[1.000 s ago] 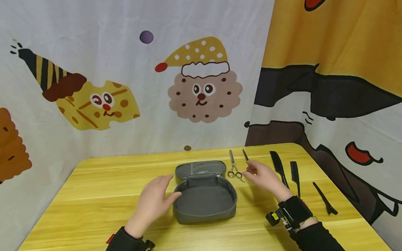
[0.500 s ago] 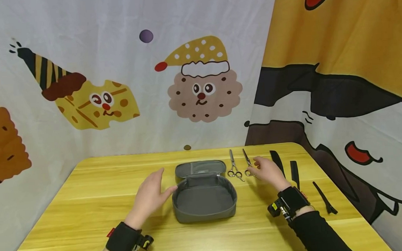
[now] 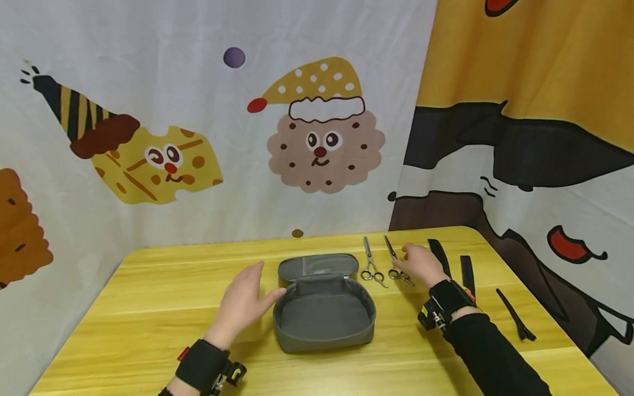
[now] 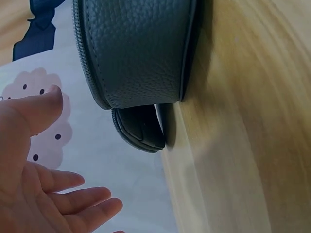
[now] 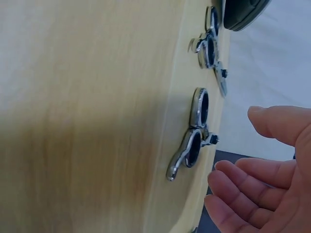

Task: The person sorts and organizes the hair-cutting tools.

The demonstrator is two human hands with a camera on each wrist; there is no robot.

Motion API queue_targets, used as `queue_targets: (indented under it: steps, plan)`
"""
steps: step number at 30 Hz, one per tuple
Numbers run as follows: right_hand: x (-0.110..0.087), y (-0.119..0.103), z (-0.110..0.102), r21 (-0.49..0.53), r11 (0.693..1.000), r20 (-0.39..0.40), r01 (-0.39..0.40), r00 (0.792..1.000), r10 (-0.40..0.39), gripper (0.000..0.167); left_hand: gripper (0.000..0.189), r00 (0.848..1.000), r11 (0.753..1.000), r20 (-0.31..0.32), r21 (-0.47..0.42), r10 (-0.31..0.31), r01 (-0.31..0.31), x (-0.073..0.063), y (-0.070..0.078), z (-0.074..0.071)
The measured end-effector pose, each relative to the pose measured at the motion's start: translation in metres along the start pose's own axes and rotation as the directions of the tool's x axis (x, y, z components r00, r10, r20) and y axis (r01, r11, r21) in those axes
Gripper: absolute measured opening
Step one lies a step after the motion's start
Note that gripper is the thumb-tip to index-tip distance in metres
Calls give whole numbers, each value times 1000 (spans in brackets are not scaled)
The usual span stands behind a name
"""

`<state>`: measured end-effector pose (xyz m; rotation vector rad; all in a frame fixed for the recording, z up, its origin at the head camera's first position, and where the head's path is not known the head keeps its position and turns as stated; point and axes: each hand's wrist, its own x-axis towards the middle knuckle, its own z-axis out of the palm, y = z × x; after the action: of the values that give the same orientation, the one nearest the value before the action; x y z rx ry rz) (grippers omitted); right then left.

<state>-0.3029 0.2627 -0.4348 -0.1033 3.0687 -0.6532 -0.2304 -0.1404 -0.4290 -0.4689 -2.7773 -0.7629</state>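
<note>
Our right grip (image 3: 424, 264) is released, fingers relaxed, apart from the hairdressing scissors (image 5: 195, 130) just left of it on the worktop (image 3: 151, 320). Farther left lie a second pair (image 3: 370, 258) and the unzipped grey case (image 3: 327, 343); our left grip (image 3: 240, 300), also empty, is beyond the case. We judge the tools nearly set out; the next move calls for lifting the right grip clear without nudging the scissors.

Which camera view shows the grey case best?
The head view, because the grey case shows almost whole there, its lid open. The left wrist view shows only parts of its outside; the right wrist view, a corner.
</note>
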Motion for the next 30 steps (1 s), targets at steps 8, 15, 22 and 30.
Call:
queue_targets:
  steps: [8,15,22,30]
  plan:
    - [14,6,10,-29,999,4,-24,1000,24,53,80,999,999,32,-37,7,-6,7,-1,3]
    - [24,3,15,-75,996,1,-46,999,46,29,79,998,996,65,-84,-2,7,16,0,4]
    - [30,-3,22,-152,985,-24,-82,997,80,44,78,995,996,96,-85,20,-12,24,6,4]
    - [38,1,29,-124,978,-33,-165,986,162,29,76,991,995,120,-86,59,-49,26,12,5]
